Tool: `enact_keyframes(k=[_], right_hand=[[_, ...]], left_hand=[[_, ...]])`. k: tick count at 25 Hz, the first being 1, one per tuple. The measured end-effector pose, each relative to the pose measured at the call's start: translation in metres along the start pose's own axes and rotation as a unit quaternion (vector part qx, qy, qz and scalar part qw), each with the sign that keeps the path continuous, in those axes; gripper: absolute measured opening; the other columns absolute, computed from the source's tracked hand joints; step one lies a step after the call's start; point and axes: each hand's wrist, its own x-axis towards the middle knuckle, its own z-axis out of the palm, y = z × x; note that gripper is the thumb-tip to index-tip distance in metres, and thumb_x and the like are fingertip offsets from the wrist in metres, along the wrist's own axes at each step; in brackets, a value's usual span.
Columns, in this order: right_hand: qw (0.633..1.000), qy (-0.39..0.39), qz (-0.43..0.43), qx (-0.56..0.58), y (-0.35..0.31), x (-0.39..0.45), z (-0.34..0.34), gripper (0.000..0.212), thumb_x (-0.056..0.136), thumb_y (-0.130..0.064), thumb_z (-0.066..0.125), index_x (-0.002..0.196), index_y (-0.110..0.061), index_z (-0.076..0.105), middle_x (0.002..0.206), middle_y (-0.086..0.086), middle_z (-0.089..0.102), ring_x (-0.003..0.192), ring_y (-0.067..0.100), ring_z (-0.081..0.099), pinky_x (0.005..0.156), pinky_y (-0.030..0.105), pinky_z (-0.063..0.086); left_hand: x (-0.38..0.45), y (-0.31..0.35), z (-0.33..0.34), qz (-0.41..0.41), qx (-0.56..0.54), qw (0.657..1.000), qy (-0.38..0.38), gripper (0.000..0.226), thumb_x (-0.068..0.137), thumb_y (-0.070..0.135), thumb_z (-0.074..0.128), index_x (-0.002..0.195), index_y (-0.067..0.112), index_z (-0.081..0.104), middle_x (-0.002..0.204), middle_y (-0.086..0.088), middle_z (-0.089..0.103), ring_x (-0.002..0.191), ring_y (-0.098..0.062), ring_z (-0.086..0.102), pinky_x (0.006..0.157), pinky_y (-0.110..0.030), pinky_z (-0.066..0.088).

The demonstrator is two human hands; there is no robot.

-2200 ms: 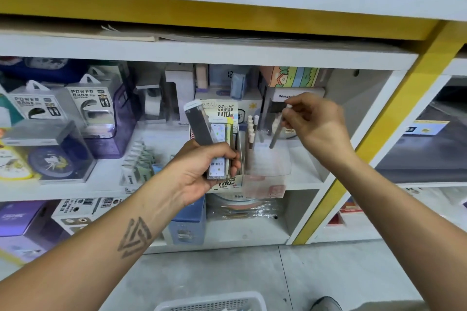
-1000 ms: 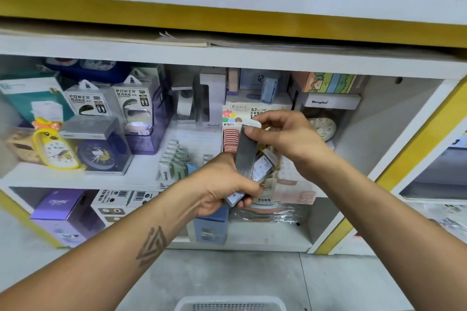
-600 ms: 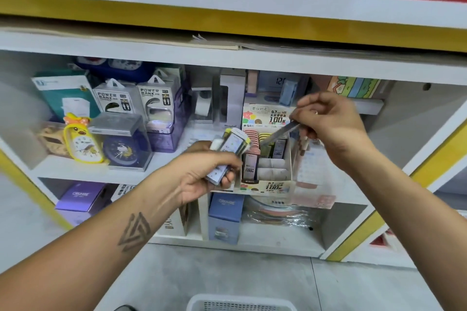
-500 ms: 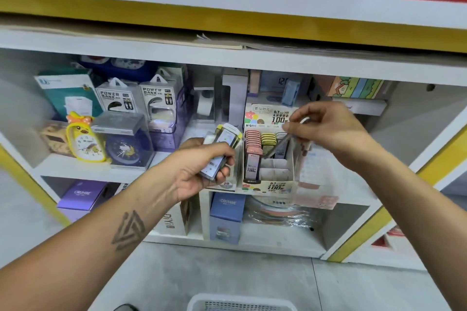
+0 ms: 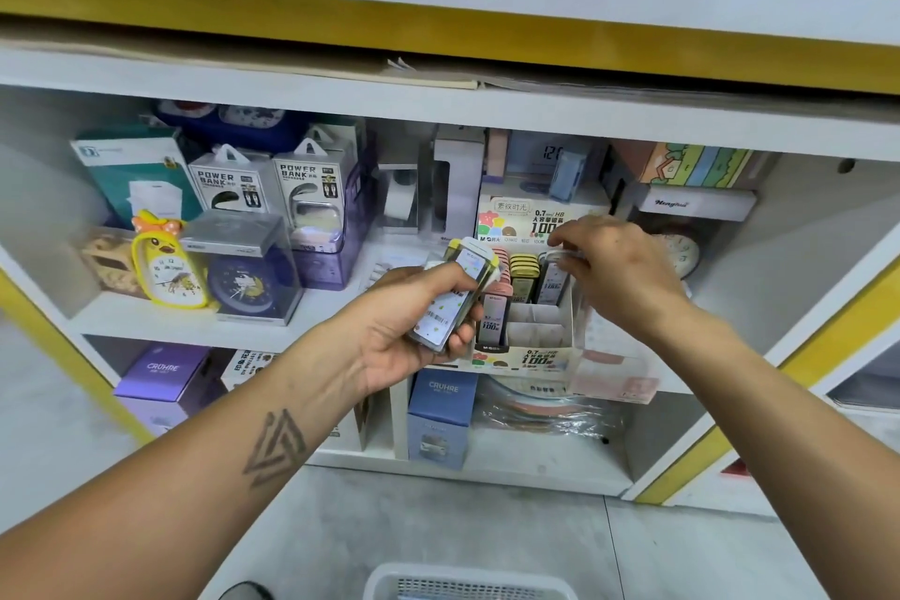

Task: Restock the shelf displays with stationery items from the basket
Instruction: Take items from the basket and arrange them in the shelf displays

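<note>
My left hand (image 5: 399, 331) grips a small stack of pencil-lead cases (image 5: 455, 295), yellow and white capped, just left of the display box. The cardboard display box (image 5: 531, 356) on the middle shelf holds rows of pink, yellow and dark lead cases in compartments. My right hand (image 5: 618, 275) reaches over the box's right rear compartment, its fingertips pinching the top of a dark lead case (image 5: 553, 280) standing in the slot. A white basket (image 5: 467, 582) shows at the bottom edge.
White shelf board (image 5: 204, 326) carries power bank boxes (image 5: 272, 190), a yellow duck clock (image 5: 168, 266) and a boxed blue clock (image 5: 243, 273) on the left. Purple and blue boxes (image 5: 440, 417) stand on the lower shelf. A yellow-trimmed upright (image 5: 759, 385) borders the right.
My right hand took a dark case from the left hand's stack, carried it right and lowered it into the box's right rear compartment. The left hand stayed beside the box.
</note>
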Motion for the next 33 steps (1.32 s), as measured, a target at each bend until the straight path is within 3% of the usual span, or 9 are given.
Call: enact_keyframes(k=[4, 6, 10, 13, 16, 20, 24, 27, 33], right_hand=[[0.999, 0.009, -0.004, -0.045, -0.004, -0.002, 0.003, 0.014, 0.097, -0.020, 0.059, 0.101, -0.013, 0.070, 0.104, 0.003, 0.069, 0.099, 0.026, 0.059, 0.072, 0.041, 0.054], [0.996, 0.021, 0.022, 0.081, -0.012, -0.001, 0.001, 0.015, 0.096, -0.021, 0.061, 0.101, -0.015, 0.074, 0.103, -0.001, 0.072, 0.094, 0.020, 0.062, 0.076, 0.036, 0.053], [0.862, -0.100, 0.162, 0.471, -0.039, -0.002, -0.011, 0.022, 0.087, -0.037, 0.074, 0.099, -0.019, 0.074, 0.080, 0.005, 0.073, 0.059, 0.007, 0.060, 0.056, 0.024, 0.046], [0.832, -0.122, 0.165, 0.516, -0.044, -0.004, -0.016, 0.028, 0.082, -0.018, 0.080, 0.103, -0.004, 0.069, 0.075, 0.018, 0.066, 0.053, 0.015, 0.058, 0.048, 0.025, 0.047], [0.815, -0.064, 0.194, 0.543, -0.030, -0.001, -0.027, 0.019, 0.082, -0.004, 0.078, 0.098, -0.003, 0.068, 0.075, 0.020, 0.070, 0.050, 0.016, 0.060, 0.047, 0.024, 0.049], [0.871, 0.031, 0.179, 0.457, 0.000, 0.004, -0.036, 0.014, 0.088, -0.003, 0.072, 0.092, -0.015, 0.066, 0.080, 0.017, 0.071, 0.053, 0.017, 0.065, 0.053, 0.031, 0.055], [0.986, 0.015, 0.070, 0.148, 0.008, -0.005, -0.023, 0.008, 0.091, -0.023, 0.071, 0.093, -0.028, 0.065, 0.082, -0.008, 0.068, 0.069, 0.007, 0.063, 0.064, 0.027, 0.048], [0.997, 0.066, -0.005, 0.036, 0.006, -0.009, -0.015, 0.008, 0.091, -0.027, 0.070, 0.098, -0.024, 0.070, 0.092, -0.003, 0.070, 0.082, 0.025, 0.064, 0.062, 0.030, 0.042], [0.996, 0.082, -0.032, 0.012, 0.006, -0.005, -0.002, 0.015, 0.091, -0.024, 0.071, 0.101, -0.015, 0.075, 0.098, -0.001, 0.064, 0.094, 0.027, 0.060, 0.063, 0.038, 0.051]], left_hand=[[0.001, 0.000, -0.003, -0.032, -0.042, 0.996, -0.070, 0.029, 0.087, 0.017, 0.052, 0.088, 0.006, 0.079, 0.080, -0.014, 0.066, 0.058, -0.020, 0.057, 0.051, -0.026, 0.048], [0.002, 0.000, -0.002, -0.033, -0.051, 0.995, -0.085, 0.030, 0.088, 0.014, 0.051, 0.087, 0.004, 0.079, 0.081, -0.014, 0.068, 0.061, -0.021, 0.060, 0.054, -0.027, 0.050], [-0.001, -0.004, 0.007, 0.006, -0.022, 0.998, -0.058, 0.019, 0.083, 0.002, 0.068, 0.101, -0.001, 0.072, 0.085, -0.019, 0.070, 0.067, -0.029, 0.068, 0.056, -0.034, 0.056], [-0.002, -0.006, 0.015, 0.026, -0.004, 0.999, -0.041, 0.031, 0.082, 0.007, 0.073, 0.112, -0.002, 0.066, 0.096, -0.022, 0.073, 0.080, -0.037, 0.073, 0.061, -0.039, 0.059], [-0.001, -0.004, 0.018, 0.028, -0.043, 0.998, -0.030, 0.028, 0.092, 0.010, 0.065, 0.117, -0.003, 0.063, 0.103, -0.028, 0.071, 0.088, -0.043, 0.072, 0.067, -0.051, 0.060], [0.006, -0.001, 0.011, 0.069, -0.039, 0.996, 0.041, 0.026, 0.095, 0.007, 0.061, 0.117, -0.006, 0.060, 0.090, -0.027, 0.073, 0.085, -0.043, 0.073, 0.066, -0.054, 0.060], [0.006, 0.000, 0.008, 0.070, -0.051, 0.994, 0.062, 0.026, 0.094, 0.007, 0.063, 0.116, -0.007, 0.059, 0.091, -0.030, 0.072, 0.080, -0.043, 0.073, 0.060, -0.046, 0.059], [0.005, -0.003, 0.011, 0.060, -0.040, 0.997, 0.042, 0.023, 0.093, 0.007, 0.064, 0.111, -0.006, 0.063, 0.094, -0.030, 0.072, 0.079, -0.041, 0.073, 0.061, -0.046, 0.060], [0.005, -0.008, 0.013, 0.046, -0.036, 0.998, 0.015, 0.026, 0.091, 0.007, 0.067, 0.111, -0.008, 0.066, 0.104, -0.033, 0.069, 0.087, -0.043, 0.072, 0.072, -0.053, 0.060]])
